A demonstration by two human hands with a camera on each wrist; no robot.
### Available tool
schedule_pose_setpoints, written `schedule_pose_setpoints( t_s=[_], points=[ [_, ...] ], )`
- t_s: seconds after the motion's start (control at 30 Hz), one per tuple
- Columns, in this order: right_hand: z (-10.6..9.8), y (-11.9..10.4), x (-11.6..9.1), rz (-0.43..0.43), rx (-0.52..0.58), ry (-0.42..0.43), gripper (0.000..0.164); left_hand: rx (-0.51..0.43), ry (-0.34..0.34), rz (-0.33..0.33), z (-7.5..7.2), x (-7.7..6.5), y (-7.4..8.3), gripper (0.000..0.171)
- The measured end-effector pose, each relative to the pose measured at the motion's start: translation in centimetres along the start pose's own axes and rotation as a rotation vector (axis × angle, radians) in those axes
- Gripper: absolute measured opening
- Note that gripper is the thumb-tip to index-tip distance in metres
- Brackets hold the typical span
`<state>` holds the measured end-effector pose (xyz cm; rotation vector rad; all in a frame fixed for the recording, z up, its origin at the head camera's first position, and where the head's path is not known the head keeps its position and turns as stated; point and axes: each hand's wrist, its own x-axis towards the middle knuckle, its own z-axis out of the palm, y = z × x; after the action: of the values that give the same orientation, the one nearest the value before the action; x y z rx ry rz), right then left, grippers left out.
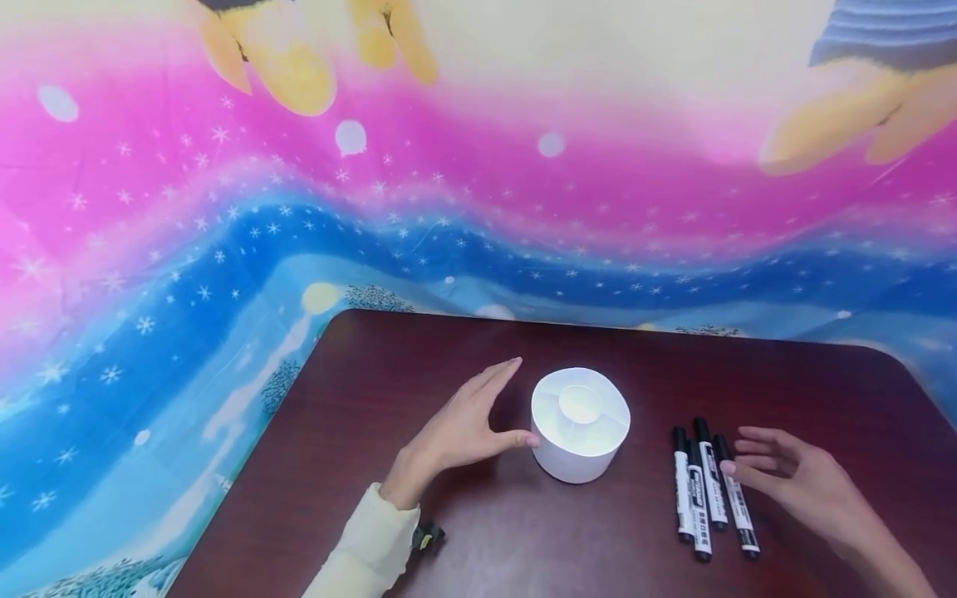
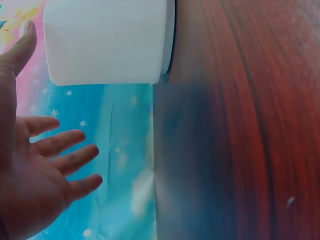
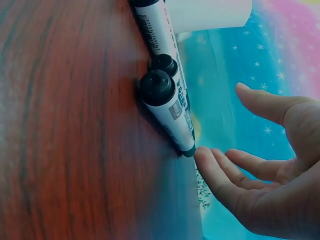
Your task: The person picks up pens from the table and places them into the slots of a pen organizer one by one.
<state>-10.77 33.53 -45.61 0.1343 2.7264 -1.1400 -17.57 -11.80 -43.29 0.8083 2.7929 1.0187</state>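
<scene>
A white round container [image 1: 574, 467] stands upright on the table, its top divided into compartments around a central round well. To its left is my left hand [image 1: 458, 425], fingers extended and thumb spread toward its side. In the left wrist view a small gap shows between the thumb and the container [image 2: 105, 45]. Several black-capped white markers [image 1: 699, 508] lie side by side to the container's right. Beside the rightmost one hovers my right hand [image 1: 815, 494], fingers loosely extended and holding nothing. The right wrist view shows its fingertips close to a marker [image 3: 172, 120]; contact is unclear.
The dark red-brown wooden table [image 1: 568, 548] has rounded far corners. Behind it hangs a pink and blue cloth [image 1: 478, 224] with snowflakes, reaching the table's far edge. A small black object [image 1: 428, 538] with a yellow-green mark shows beside the left sleeve [image 1: 366, 540].
</scene>
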Motion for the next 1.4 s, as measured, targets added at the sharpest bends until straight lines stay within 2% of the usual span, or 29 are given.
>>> schedule_pose_setpoints(
  t_s=[0.37,0.63,0.8,1.03,1.4],
  points=[
    [0.1,1.3,-0.2,0.071,0.053,-0.037,0.09,-0.083,-0.03,0.023,1.0,0.3,-0.2,0.109],
    [0.3,1.5,-0.6,0.07,0.088,-0.036,0.082,-0.173,-0.031,0.034,1.4,0.4,-0.2,0.106],
    [0.3,1.7,-0.5,0.084,0.114,-0.067,0.08,-0.179,-0.035,0.043,1.5,0.5,-0.1,0.105],
    [0.6,1.8,-0.2,0.106,0.209,-0.108,0.078,-0.155,-0.037,0.035,1.9,0.6,-0.1,0.101],
    [0.7,1.1,0.3,0.143,0.183,-0.119,0.063,-0.175,-0.039,0.061,2.4,0.8,0.1,0.091]
  ],
)
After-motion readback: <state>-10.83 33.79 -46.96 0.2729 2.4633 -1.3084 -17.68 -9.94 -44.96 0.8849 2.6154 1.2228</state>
